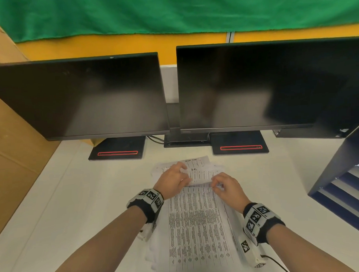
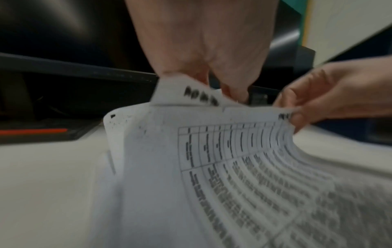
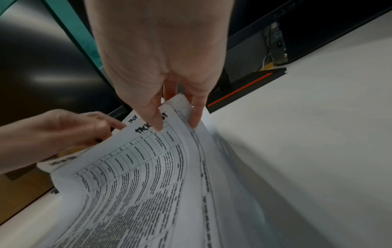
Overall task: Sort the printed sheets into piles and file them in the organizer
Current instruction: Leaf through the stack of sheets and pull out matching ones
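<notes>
A stack of printed sheets (image 1: 198, 226) with dense tables lies on the white desk in front of me. Both hands are at its far end, where the sheets curl up off the desk. My left hand (image 1: 185, 176) pinches the top edge of a sheet (image 2: 184, 94) behind the front one. My right hand (image 1: 216, 185) pinches the raised far edge of the front sheet (image 3: 137, 167), thumb on its hand-written heading and fingers (image 3: 196, 117) behind it. The dark blue organizer (image 1: 338, 171) with stacked slots stands at the right edge of the desk.
Two dark monitors (image 1: 81, 98) (image 1: 264, 86) on black bases (image 1: 117, 148) stand just behind the sheets. A cardboard box (image 1: 12, 152) lines the left side. Bare desk (image 1: 75, 200) lies left of the stack and between the stack and the organizer.
</notes>
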`<action>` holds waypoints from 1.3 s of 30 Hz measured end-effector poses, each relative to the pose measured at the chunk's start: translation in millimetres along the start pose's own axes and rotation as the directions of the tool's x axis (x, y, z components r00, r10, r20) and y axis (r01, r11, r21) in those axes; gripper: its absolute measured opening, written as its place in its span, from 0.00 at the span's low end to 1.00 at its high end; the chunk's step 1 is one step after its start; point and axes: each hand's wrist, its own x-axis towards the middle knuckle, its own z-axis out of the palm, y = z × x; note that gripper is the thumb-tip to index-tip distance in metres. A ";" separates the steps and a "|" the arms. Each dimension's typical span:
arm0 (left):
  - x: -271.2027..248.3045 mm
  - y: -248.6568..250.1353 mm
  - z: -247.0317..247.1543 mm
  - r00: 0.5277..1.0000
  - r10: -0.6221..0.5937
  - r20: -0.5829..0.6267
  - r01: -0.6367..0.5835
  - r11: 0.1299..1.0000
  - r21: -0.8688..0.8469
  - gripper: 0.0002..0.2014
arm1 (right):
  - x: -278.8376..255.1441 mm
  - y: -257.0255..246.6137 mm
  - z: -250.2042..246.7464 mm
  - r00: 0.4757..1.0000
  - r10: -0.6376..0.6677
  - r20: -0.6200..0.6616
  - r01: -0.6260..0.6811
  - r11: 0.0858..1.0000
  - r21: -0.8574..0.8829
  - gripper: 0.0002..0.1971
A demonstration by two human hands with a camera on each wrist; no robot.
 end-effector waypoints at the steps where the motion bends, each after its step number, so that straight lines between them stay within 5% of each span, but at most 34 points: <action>1: 3.0 1.4 -2.4 0.998 -0.064 -0.002 0.064 0.995 -0.073 0.19 | -0.5 0.2 0.5 1.000 0.004 -0.001 -0.004 1.000 0.003 0.03; 6: 17.0 1.4 -4.8 0.977 -0.214 0.016 0.214 0.967 -0.135 0.01 | -3.0 -2.5 1.2 1.000 0.018 -0.013 -0.017 1.000 0.012 0.06; 12: 9.0 1.9 0.2 0.999 -0.027 -0.037 0.034 0.981 0.191 0.09 | -6.1 -0.9 2.6 0.999 -0.022 -0.029 0.021 0.999 -0.031 0.04; 16: 3.8 -3.9 3.9 0.995 0.095 -0.041 -0.086 0.978 0.187 0.10 | -4.0 -1.2 4.5 1.000 -0.020 -0.023 0.018 0.997 -0.078 0.04; 21: 7.0 -3.7 -2.1 0.996 0.095 0.004 -0.094 0.983 0.156 0.13 | 2.1 -2.6 3.9 0.999 -0.039 -0.035 0.033 0.989 -0.144 0.04; 25: 19.3 4.7 -8.4 0.961 -0.115 -0.249 0.120 0.993 0.002 0.15 | 4.9 -3.0 1.0 1.000 0.011 -0.020 -0.013 0.991 -0.131 0.06; 27: 29.2 6.3 -9.8 0.952 -0.172 -0.254 0.186 0.982 0.032 0.19 | 5.6 -4.3 -1.6 0.999 0.010 -0.031 -0.014 0.992 -0.125 0.06; 33: 35.2 12.8 -21.3 0.975 0.044 -0.217 0.039 0.931 0.364 0.12 | 8.5 -8.0 -13.8 0.996 0.006 -0.089 -0.040 0.920 -0.391 0.07; 39: 18.5 28.7 -84.8 0.934 -0.011 -0.356 0.101 0.967 0.235 0.06 | 8.4 -3.5 -14.0 0.994 -0.066 -0.083 0.018 0.874 -0.485 0.03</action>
